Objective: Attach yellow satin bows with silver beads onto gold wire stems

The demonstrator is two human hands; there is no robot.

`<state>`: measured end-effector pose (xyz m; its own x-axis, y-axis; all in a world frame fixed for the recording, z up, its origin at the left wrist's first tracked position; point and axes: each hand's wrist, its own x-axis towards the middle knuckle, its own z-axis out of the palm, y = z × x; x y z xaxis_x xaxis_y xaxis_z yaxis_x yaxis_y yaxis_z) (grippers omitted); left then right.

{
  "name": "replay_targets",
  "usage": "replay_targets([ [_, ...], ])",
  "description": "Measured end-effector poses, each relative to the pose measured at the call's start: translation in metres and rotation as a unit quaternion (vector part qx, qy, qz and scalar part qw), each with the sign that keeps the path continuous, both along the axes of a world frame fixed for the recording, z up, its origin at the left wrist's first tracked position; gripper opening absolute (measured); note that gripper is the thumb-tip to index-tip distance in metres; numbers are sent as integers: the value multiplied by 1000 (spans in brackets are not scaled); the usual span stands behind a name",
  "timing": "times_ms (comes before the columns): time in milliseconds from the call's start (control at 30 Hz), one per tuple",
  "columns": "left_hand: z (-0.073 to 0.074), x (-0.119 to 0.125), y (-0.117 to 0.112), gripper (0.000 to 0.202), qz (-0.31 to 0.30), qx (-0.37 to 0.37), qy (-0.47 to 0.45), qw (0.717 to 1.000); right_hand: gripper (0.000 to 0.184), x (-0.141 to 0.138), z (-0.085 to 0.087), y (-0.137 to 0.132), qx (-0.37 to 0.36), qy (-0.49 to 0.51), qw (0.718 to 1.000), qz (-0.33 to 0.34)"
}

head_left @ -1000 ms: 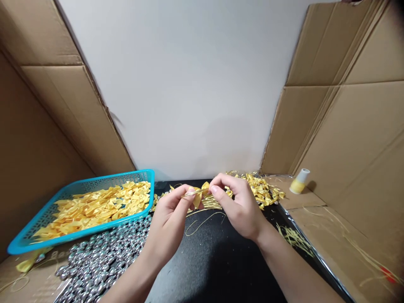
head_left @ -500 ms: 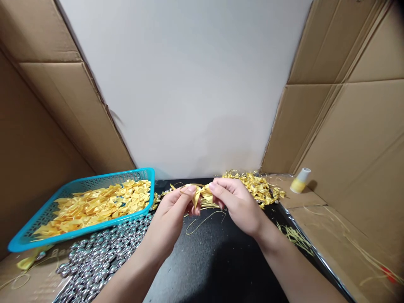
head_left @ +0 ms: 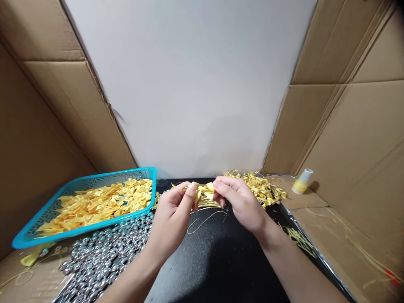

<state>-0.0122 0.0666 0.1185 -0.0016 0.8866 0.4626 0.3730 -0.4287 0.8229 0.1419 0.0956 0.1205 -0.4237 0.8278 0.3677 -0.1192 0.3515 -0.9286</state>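
A yellow ribbon bow (head_left: 204, 191) is stretched between both hands above the far part of the black work surface (head_left: 189, 265). My left hand (head_left: 175, 208) pinches its left side between thumb and fingers. On the other side, my right hand (head_left: 238, 202) grips the bow's right loop the same way. The bow's tails hang down between the hands. Behind and below it lies a bundle of thin gold cords (head_left: 208, 203), partly covered by the hands. One loose cord (head_left: 206, 221) curls on the black surface nearer to me.
A turquoise basket (head_left: 154, 189) of yellow bows stands at left, beside many silver beads (head_left: 107, 256). Behind my right hand is a pile of gold bows with cords (head_left: 265, 189). A white-and-yellow bottle (head_left: 302, 182) stands at right. Cut cord ends (head_left: 299, 240) lie near the right edge; cardboard walls (head_left: 362, 139) enclose the sides.
The hands and bow have shifted very slightly right in the picture, as has the whole scene. Both hands keep their hold, and the bow's loops sit a little differently.
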Motion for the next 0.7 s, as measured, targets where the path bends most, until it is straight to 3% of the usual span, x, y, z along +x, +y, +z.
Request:
replay_targets([
  [300, -1, 1, -2, 46, 11, -10, 0, 1000, 22, -2, 7, -7, -33, -20, 999, 9],
  [433, -1, 1, -1, 46, 21, 1, 6, 1000, 25, -3, 4, -6, -34, -19, 999, -2],
  [567, -2, 1, -3, 42, 29, 45, 31, 998, 27, -4, 1, -7, -19, -27, 998, -51],
  [700, -5, 3, -6, 38, 17, 103, 60, 993, 29, -6, -1, -10, 58, -22, 992, -114],
])
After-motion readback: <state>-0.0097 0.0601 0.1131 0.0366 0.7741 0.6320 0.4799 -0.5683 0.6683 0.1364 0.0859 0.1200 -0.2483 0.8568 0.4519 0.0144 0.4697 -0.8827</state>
